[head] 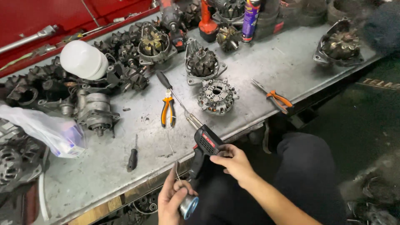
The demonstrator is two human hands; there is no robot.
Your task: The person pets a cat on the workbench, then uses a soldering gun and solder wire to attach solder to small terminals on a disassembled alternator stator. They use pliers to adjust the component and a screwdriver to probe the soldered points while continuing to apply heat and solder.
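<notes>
My right hand grips the handle of a black pistol-shaped soldering gun, its metal tip pointing up-left over the metal bench. My left hand holds a small spool of solder wire, with a strand of wire sticking up between the fingers. Just beyond the gun's tip lie a round alternator part with copper windings and orange-handled pliers.
Many dark alternator parts crowd the bench's back and left. Also there: a black screwdriver, orange-handled cutters, a white bulb-like lamp, a plastic bag, a spray can and a red tool chest.
</notes>
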